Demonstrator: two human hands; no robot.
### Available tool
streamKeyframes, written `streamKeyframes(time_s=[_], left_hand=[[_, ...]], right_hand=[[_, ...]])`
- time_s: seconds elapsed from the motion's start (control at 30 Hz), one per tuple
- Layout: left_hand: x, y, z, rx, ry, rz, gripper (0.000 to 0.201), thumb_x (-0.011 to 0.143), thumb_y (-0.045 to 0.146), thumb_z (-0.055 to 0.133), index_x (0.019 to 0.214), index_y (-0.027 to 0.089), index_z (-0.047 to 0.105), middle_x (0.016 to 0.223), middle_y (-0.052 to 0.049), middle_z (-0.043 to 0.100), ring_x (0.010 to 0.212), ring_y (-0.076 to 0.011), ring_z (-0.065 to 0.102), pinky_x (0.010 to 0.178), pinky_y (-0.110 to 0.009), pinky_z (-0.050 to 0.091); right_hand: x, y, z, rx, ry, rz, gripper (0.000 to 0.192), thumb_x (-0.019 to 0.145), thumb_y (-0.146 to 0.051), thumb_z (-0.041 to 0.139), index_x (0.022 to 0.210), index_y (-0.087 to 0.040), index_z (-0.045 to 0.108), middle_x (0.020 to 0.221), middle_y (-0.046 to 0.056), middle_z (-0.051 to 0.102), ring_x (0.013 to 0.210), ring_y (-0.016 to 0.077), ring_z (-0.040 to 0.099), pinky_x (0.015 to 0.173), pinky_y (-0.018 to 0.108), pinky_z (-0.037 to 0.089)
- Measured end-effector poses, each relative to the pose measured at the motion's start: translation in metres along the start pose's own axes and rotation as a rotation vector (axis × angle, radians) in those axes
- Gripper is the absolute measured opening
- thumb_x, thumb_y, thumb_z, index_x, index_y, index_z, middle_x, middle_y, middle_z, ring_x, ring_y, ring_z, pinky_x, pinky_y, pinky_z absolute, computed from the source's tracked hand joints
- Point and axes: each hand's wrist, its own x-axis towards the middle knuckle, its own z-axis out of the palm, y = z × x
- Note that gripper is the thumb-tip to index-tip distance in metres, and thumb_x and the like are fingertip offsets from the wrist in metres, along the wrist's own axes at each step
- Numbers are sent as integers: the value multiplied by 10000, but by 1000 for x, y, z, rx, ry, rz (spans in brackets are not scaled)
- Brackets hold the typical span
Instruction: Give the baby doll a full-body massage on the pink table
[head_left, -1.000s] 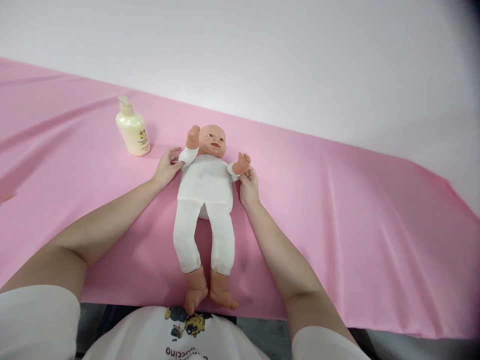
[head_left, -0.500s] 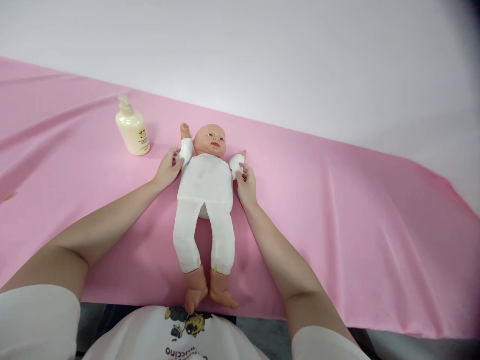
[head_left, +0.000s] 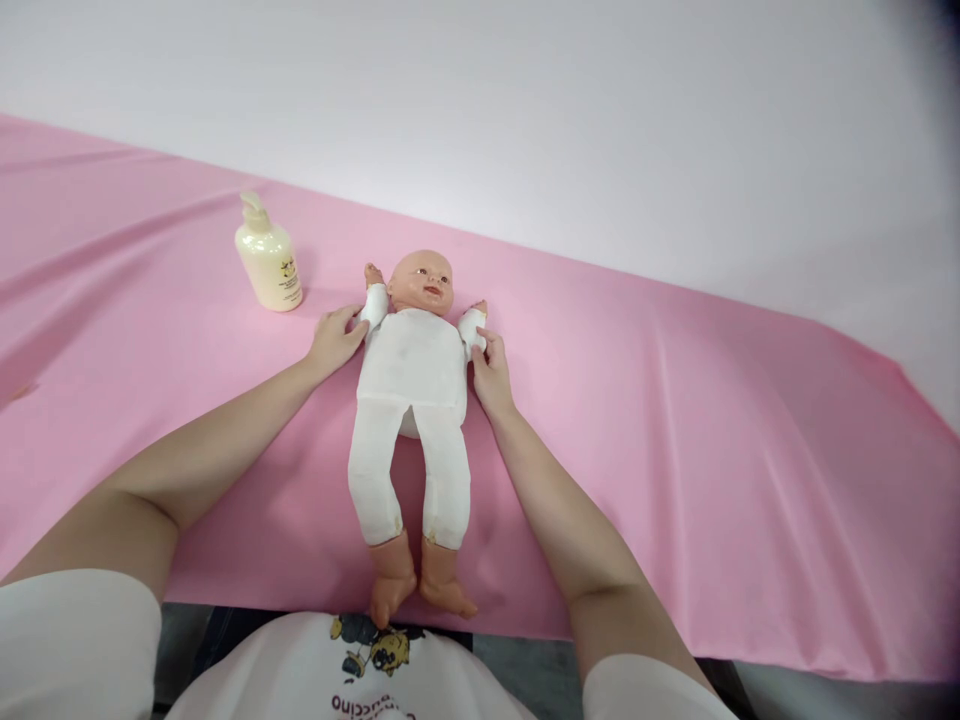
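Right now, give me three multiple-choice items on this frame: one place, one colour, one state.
1. Where is the bottle relative to the doll?
A. at its feet
B. to the left of its head
C. on its chest

2. What colour is the sheet?
A. pink
B. green
C. grey

3. How does the doll lie?
A. face down
B. sitting upright
C. on its back, face up

Answers: 1 B, it stands upright left of the head. 2 A, pink cloth covers the table. 3 C, the face shows, with the left hand and right hand at its sleeves.
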Motion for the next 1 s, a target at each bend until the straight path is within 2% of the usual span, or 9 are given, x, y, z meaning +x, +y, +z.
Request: streamKeyframes(time_s=[0.13,0.23,0.33,0.4,0.53,0.7,0.83,1.0], left_hand=[[-1,-2,-1,27,-7,35,358,692,264,707,1042,199,737,1004,-55,756,991,-277,627,995,-390,466],[-2,-1,-1,29,-42,24,457,691,253,703,1144,192,707,1128,-77,743,1081,-295,635,1038,-430,456],[-3,1,0,-3,-64,-13,510,706,242,680,1212,184,659,1263,-104,701,1201,-306,617,1085,-461,432],[-3,3,0,-80,-65,-24,505,688,216,679,1191,183,645,1282,-105,691,1230,-297,610,1095,-458,431],[-2,4,2,-267,-44,-51,454,610,163,699,1061,189,649,1130,-65,724,1117,-250,651,1020,-407,485],[1,0,5,-475,-50,-155,316,506,83,668,802,187,629,780,12,682,740,-165,635,725,-311,515],[0,-1,7,-485,-40,-152,183,501,54,566,628,184,570,684,15,665,684,-145,615,665,-278,480],[-1,-1,7,-434,-26,-146,192,499,45,519,617,191,558,666,18,659,672,-151,612,654,-284,474]], right_hand=[[1,1,0,15,-17,6,345,863,-415,634,1181,-300,567,1176,11,633,1098,192,591,1066,367,443],[1,1,1,65,-27,-4,355,848,-360,634,1183,-299,538,1194,10,642,1102,185,605,1068,370,453],[1,-1,2,208,-26,2,485,798,-307,671,1242,-305,476,1228,16,667,1132,182,627,1073,376,470],[2,-2,2,283,-16,34,558,756,-273,694,1264,-304,463,1225,24,686,1134,190,643,1072,393,483],[6,-3,2,346,10,115,463,665,-203,703,1102,-270,565,1092,14,729,1044,199,673,1044,410,509],[7,-2,2,399,73,178,197,634,-167,697,767,-248,577,831,-26,708,879,180,679,934,375,553],[5,-4,0,396,35,215,189,610,-97,683,641,-237,559,798,-34,711,903,167,698,966,347,551],[4,-6,-1,353,20,218,198,627,-85,680,634,-237,553,796,-41,710,909,167,702,964,353,558]])
